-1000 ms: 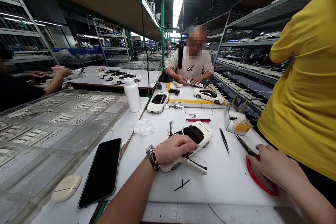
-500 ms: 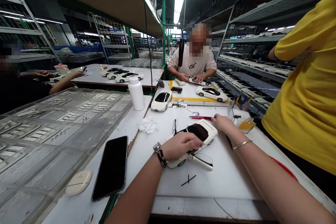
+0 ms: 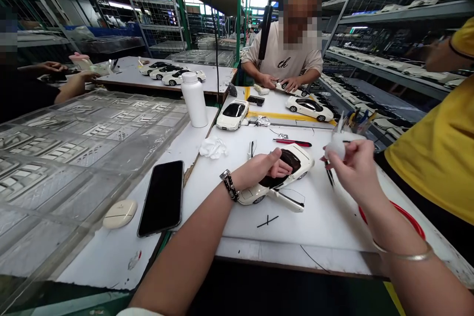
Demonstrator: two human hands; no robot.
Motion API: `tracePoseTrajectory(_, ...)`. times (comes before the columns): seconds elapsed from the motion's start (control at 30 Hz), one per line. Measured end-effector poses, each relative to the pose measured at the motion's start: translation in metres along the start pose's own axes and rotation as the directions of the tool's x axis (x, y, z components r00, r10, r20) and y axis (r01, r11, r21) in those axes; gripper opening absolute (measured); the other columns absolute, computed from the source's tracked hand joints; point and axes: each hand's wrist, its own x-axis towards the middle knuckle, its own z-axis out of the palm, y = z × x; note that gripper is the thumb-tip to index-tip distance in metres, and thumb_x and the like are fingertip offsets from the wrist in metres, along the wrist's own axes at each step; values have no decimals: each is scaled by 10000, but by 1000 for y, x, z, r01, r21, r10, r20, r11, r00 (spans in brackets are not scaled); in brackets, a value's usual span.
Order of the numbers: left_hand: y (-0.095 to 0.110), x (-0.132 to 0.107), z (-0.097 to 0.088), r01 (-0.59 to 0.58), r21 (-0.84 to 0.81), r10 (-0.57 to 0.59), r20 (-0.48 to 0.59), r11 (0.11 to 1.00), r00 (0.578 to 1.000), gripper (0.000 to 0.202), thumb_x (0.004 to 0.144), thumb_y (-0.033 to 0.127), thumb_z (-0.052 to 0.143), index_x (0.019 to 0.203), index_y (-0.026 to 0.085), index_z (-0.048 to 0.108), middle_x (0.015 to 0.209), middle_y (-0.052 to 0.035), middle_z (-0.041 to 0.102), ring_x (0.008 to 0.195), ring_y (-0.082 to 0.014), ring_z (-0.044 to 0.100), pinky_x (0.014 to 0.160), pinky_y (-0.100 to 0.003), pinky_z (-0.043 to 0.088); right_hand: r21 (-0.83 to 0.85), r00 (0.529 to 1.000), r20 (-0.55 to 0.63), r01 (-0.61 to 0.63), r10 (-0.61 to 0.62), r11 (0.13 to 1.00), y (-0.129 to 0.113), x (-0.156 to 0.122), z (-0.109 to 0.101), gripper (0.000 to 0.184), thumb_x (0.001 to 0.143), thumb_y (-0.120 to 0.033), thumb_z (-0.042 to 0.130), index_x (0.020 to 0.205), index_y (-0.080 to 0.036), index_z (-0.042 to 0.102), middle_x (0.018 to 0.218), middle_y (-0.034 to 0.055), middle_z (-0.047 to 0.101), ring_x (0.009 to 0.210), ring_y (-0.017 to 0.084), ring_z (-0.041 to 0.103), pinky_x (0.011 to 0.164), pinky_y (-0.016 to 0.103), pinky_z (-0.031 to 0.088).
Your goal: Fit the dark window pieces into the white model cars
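Note:
My left hand lies over a white model car on the white table, fingers curved round its roof. The car's door stands open toward me. My right hand is raised to the right of the car, fingers pinched on a small white wad that I cannot name. A watch is on my left wrist, a thin bangle on my right.
A black phone and a cream case lie left. A white bottle, crumpled tissue, red pen, more white cars and a red ring share the table. Clear trays fill the left. A person in yellow stands right; another sits opposite.
My right hand left the red ring, reached past the car to the far side, then came back up holding a small white wad. My left hand stayed on the car.

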Motion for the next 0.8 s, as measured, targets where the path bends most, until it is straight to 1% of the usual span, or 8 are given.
tracePoseTrajectory(0.07, 0, 0, 1, 0, 5, 0, -8, 1000, 1000, 732, 667, 828, 436, 507, 115, 475, 1060, -190, 634, 1028, -270, 603, 959, -406, 461, 244, 1000, -1, -5, 6, 970, -5, -13, -5, 493, 673, -364, 722, 918, -267, 307, 874, 38, 664, 719, 255, 647, 548, 356, 502)
tracePoseTrajectory(0.13, 0, 0, 2, 0, 8, 0, -13, 1000, 1000, 738, 660, 836, 427, 503, 116, 473, 1043, -190, 637, 1024, -272, 603, 954, -409, 465, 428, 994, 9, -106, 113, 898, -6, -20, -9, 504, 627, -315, 772, 935, -253, 378, 837, 39, 671, 687, 227, 640, 537, 313, 493)
tracePoseTrajectory(0.23, -1, 1, 2, 9, 13, -9, -15, 1000, 1000, 737, 665, 836, 420, 491, 121, 462, 1021, -181, 640, 1010, -265, 610, 946, -406, 472, 663, 951, 39, -253, 305, 704, -3, -16, -14, 421, 598, -322, 797, 859, -209, 486, 762, 37, 622, 575, 137, 548, 481, 244, 456)
tracePoseTrajectory(0.37, -2, 2, 1, 12, 28, -11, -20, 1000, 1000, 741, 660, 842, 417, 485, 123, 463, 1042, -187, 630, 1015, -267, 604, 941, -402, 477, 872, 887, 113, -304, 447, 383, 0, -4, -20, 274, 731, -357, 662, 695, -199, 441, 605, -27, 388, 488, 86, 373, 430, 220, 422)
tracePoseTrajectory(0.43, -1, 2, 1, 13, 30, -13, -26, 999, 1000, 745, 650, 848, 421, 487, 123, 470, 1056, -194, 626, 1017, -272, 600, 937, -405, 480, 899, 870, 109, -293, 480, 327, -3, 0, -19, 226, 736, -251, 602, 642, -196, 404, 605, -24, 337, 487, 86, 347, 422, 216, 406)
tracePoseTrajectory(0.53, 2, 1, 1, 14, 26, -13, -35, 1000, 999, 748, 644, 856, 412, 484, 127, 463, 1058, -195, 628, 1015, -271, 598, 938, -407, 478, 853, 872, 20, -270, 490, 446, -11, -4, -8, 189, 662, -182, 585, 604, -195, 406, 577, -30, 309, 461, 85, 300, 403, 224, 375)
tracePoseTrajectory(0.67, 4, 1, 1, 20, 15, -19, -45, 1000, 999, 747, 636, 861, 411, 480, 131, 450, 1054, -200, 629, 1014, -278, 600, 941, -416, 477, 631, 908, -129, -235, 399, 740, -13, -19, 19, 160, 646, -219, 672, 682, -211, 516, 618, -22, 430, 515, 119, 408, 434, 253, 385)
tracePoseTrajectory(0.8, 2, 2, 1, 17, 9, -17, -60, 1000, 998, 736, 650, 852, 410, 477, 137, 440, 1003, -173, 648, 978, -253, 611, 937, -396, 480, 476, 968, -106, -150, 226, 866, -1, -32, 38, 291, 665, -308, 760, 683, -215, 485, 646, -24, 462, 557, 129, 418, 470, 260, 339)
